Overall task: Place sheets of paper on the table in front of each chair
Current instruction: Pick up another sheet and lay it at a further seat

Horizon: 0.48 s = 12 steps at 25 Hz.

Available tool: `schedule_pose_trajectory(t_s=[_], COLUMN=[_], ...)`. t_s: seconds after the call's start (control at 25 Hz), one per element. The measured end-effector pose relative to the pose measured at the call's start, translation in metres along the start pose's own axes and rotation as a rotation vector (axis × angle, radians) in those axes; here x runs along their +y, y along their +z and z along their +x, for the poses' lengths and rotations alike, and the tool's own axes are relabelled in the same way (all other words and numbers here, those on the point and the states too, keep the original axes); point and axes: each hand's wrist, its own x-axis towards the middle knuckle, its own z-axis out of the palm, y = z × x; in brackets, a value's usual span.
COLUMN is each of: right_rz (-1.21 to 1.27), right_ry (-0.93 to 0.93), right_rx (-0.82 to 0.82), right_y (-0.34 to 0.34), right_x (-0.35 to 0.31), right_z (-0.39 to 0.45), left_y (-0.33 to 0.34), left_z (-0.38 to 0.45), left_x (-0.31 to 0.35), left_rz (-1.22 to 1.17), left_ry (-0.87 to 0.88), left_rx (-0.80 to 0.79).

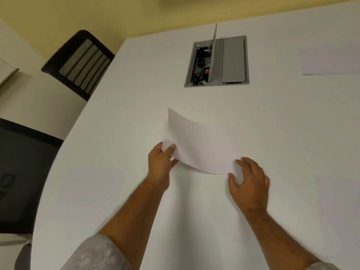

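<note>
A white sheet of paper (202, 147) curves up off the white table (136, 94) near the middle of the view. My left hand (161, 160) pinches its left corner between thumb and fingers and lifts that side. My right hand (249, 180) lies with fingers spread on the sheet's lower right corner, and that corner rests on the table. Other sheets lie flat: one at the lower left (93, 191), one at the right edge (339, 199), one at the far right (331, 61). A black mesh chair (79, 65) stands at the far left corner, another dark chair (25, 172) at the left side.
A grey cable box (216, 61) is set into the table beyond the paper, with one lid raised and cables and a red light inside. The table's curved left edge runs down the view. A cream wall lies behind.
</note>
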Motion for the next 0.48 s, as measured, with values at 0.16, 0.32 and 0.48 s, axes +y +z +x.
schedule_pose_trajectory(t_s=[0.16, 0.32, 0.48], right_rz=[0.200, 1.021, 1.600], right_ry=[0.077, 0.745, 1.035], right_rx=[0.040, -0.223, -0.516], right_y=[-0.015, -0.054, -0.088], right_x=[-0.040, -0.172, -0.266], right_z=[-0.029, -0.087, -0.126], left_y=[-0.014, -0.052, -0.122], left_z=[-0.050, -0.094, -0.151], left_x=[0.038, 0.082, 0.111], left_rz=[0.013, -0.017, -0.140], left_ry=[0.123, 0.163, 0.208], left_rx=[-0.085, -0.124, -0.116])
